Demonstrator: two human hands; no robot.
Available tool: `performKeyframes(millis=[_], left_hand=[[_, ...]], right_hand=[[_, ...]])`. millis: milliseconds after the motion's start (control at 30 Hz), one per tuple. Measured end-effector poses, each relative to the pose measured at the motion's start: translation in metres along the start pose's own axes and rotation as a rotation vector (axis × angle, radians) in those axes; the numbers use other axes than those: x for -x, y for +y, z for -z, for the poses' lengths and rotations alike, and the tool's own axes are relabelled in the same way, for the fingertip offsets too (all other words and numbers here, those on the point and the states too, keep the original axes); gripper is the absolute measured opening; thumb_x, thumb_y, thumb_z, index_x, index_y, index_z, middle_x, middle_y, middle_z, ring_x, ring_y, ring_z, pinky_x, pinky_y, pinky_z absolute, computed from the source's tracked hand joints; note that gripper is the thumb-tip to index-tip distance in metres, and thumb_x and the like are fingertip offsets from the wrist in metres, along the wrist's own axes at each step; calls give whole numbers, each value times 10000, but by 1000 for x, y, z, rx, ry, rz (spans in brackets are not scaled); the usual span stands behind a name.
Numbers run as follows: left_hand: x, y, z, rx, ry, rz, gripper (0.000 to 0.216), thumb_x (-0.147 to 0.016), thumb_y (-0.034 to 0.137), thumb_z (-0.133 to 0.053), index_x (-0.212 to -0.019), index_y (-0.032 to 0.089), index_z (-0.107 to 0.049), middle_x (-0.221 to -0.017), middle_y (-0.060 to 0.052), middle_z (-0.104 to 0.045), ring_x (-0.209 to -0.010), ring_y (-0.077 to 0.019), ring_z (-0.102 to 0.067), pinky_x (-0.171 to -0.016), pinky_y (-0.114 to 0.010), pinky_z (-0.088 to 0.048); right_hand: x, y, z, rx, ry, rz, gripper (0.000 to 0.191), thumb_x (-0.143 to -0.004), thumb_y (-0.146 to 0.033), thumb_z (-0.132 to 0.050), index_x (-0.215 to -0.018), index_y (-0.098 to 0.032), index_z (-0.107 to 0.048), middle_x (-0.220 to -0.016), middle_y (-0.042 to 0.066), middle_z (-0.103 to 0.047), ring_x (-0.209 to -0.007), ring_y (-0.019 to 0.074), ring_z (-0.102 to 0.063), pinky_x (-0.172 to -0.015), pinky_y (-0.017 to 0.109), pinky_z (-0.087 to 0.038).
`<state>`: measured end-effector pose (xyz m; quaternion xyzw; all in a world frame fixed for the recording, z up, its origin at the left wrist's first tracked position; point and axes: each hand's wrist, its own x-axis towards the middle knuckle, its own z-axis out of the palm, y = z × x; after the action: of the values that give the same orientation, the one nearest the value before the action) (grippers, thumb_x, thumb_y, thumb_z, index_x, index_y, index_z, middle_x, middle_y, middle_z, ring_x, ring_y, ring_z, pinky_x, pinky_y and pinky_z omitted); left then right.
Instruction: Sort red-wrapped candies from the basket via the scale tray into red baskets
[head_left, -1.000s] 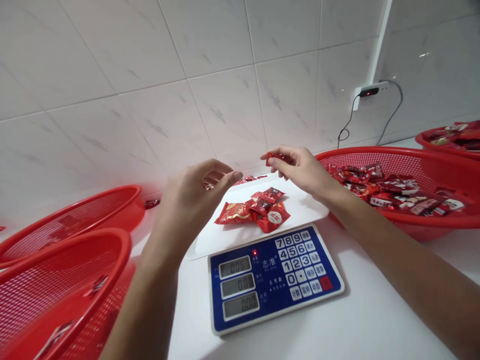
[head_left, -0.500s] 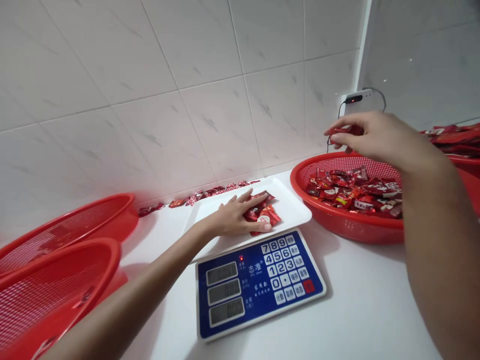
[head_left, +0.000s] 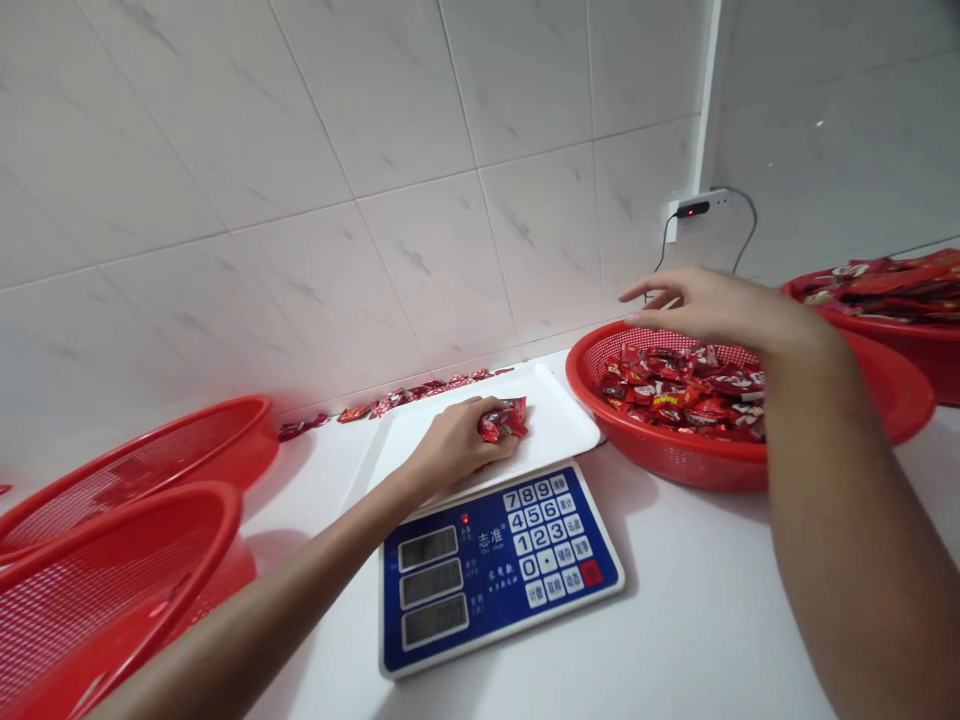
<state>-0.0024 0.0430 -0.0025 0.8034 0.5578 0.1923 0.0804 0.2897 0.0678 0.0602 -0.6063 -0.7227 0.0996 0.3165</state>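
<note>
On the white tray (head_left: 559, 400) of a blue-faced weighing scale (head_left: 499, 570), my left hand (head_left: 461, 440) has its fingers curled round several small red-wrapped candies (head_left: 504, 420). My right hand (head_left: 697, 305) hangs over a red mesh basket (head_left: 667, 455), fingers apart, with nothing visible in it. Many similar wrapped candies (head_left: 679, 390) lie heaped in that basket, below the hand. The scale's displays are too blurred to read fully.
Two red baskets (head_left: 217, 540) stand at the left. A row of wrapped packets (head_left: 420, 392) lies along the tiled wall. Behind my right arm is another red basket holding flat red packaging (head_left: 885, 285). A plugged-in socket strip (head_left: 697, 215) with a cable is on the wall.
My left hand has gone from lying spread over the candies to closing round them. The red candy in my right hand is gone from its fingers, and that hand has come lower.
</note>
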Motion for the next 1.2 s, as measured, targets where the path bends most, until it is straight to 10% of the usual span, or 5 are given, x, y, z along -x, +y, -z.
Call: performKeyframes(millis=[233, 567, 900, 1200], left_hand=[[-14, 1, 31, 25, 1, 93, 249, -721, 398, -619, -825, 182, -688, -574, 6, -634, -469, -142, -523, -446, -252, -381], [-18, 6, -12, -113, 87, -113, 276, -782, 376, -619, -1000, 215, -672, -1068, -93, -673, -891, -245, -634, -821, -388, -480], [-6, 6, -11, -84, 117, -176, 218, -782, 213, -590, -995, 245, -625, -998, -43, -684, -818, -204, -631, -739, -330, -481], [-12, -20, 50, 157, 307, 47, 281, -746, 367, -622, -977, 221, -555, -725, 13, -664, -607, -150, -607, -545, -253, -478]], right_hand=[[6, -4, 5, -43, -65, -27, 444, -864, -383, -591, -1274, -218, -622, -1151, 90, -692, -924, 228, -673, -762, 316, -512], [0, 0, 0, -69, -109, 40, 451, -871, -436, -581, -1272, -232, -620, -1159, 77, -694, -945, 232, -671, -834, 340, -502], [3, -14, -8, -45, -186, 54, 492, -850, -476, -578, -1284, -247, -605, -1203, 88, -672, -933, 238, -674, -790, 342, -520], [-10, -12, -30, -46, -365, 208, 385, -813, -407, -584, -1139, -227, -683, -1120, 90, -701, -982, 243, -669, -829, 341, -526]])
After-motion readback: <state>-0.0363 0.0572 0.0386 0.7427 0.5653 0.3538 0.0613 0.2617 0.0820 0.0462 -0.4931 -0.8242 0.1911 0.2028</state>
